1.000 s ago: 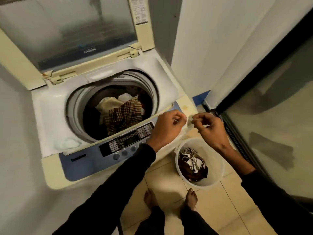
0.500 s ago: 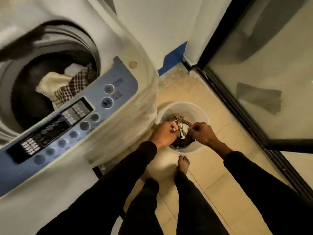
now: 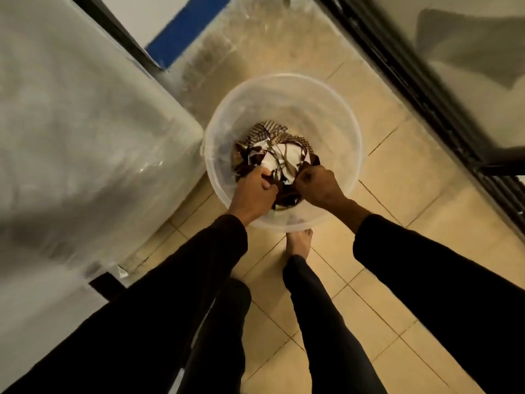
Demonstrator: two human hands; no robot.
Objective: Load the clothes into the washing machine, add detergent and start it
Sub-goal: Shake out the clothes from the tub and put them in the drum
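Note:
A clear plastic bucket [image 3: 284, 89] stands on the tiled floor beside the washing machine [image 3: 85, 132], of which only the white side shows. A bundle of brown, white and checked clothes [image 3: 274, 149] lies in the bucket's bottom. My left hand [image 3: 254, 191] reaches inside at the near left and grips the cloth. At the near right my right hand [image 3: 319, 186] is curled round the same bundle. The machine's drum and panel are out of view.
A dark sliding-door frame [image 3: 426, 89] with glass runs along the right. A blue strip [image 3: 181, 29] marks the wall base behind the bucket. My bare foot [image 3: 299, 241] stands just in front of the bucket on beige tiles.
My view has dropped from the machine's top to the floor. Both hands went from in front of the machine down into the bucket and took hold of the clothes.

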